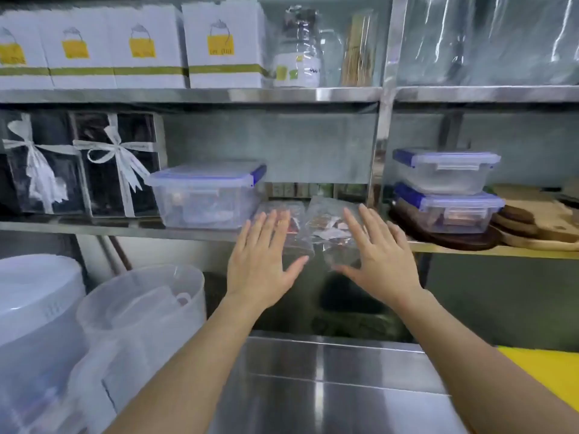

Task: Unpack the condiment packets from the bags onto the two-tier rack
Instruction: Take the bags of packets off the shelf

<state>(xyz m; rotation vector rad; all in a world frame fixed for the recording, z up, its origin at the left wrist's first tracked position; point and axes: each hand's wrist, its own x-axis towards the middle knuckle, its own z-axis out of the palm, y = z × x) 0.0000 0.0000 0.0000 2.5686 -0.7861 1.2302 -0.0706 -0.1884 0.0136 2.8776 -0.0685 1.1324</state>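
the step in hand looks like the very start of unpacking. 2 clear bags lie side by side on the lower shelf (94,226) of the two-tier rack, between a lidded tub (206,195) and the rack's upright post (377,151). their near ends hang out over the shelf edge.

the left hand (263,264) is spread wide with straight fingers in front of the left bag (297,238). the right hand (377,258) is just as open, its thumb near the hanging end of the right bag (329,233). neither holds anything, and i cannot tell whether either touches the plastic.

next, i judge, each hand must close on a bag and bring it down to the steel table (329,386) for opening.

the bags are thin, crinkled and see-through, with reddish and white packets bunched inside. they will likely be limp and slippery to grip.
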